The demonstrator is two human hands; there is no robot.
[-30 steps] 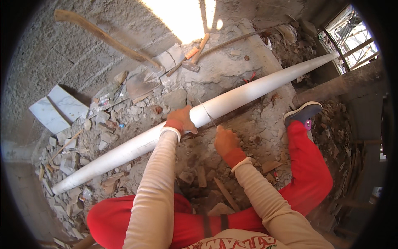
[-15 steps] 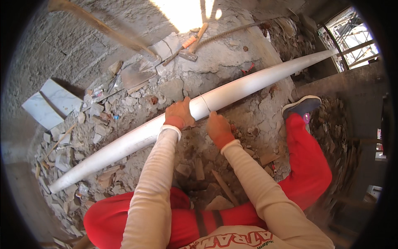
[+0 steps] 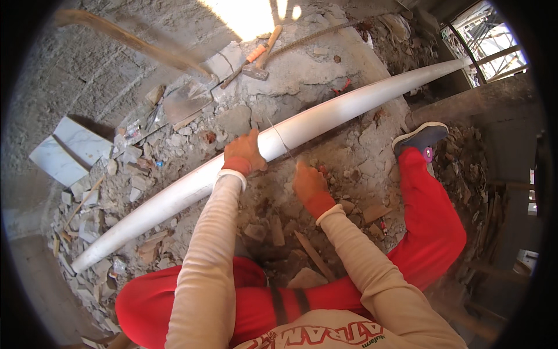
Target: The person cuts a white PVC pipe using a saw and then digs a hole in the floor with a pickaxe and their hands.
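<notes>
From my end I see the white pipe (image 3: pixel 340 110) lying over the rubble (image 3: pixel 136 181), apparently still in one piece; the left hand (image 3: pixel 244 152) presses it, fingers bent over the top, just beside a thin blade (image 3: pixel 279 136) laid across it. The right hand (image 3: pixel 310 185) has its fingers curled around the blade's near end — exact pinch hidden. I judge sawing under way, severing left — depth I can't tell.

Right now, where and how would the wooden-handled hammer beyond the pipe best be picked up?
Probably by the wooden handle's far half, reaching over the white pipe from the right: the hammer's head lies nearer that pipe, and an orange-gripped tool crowds the handle's left.
</notes>
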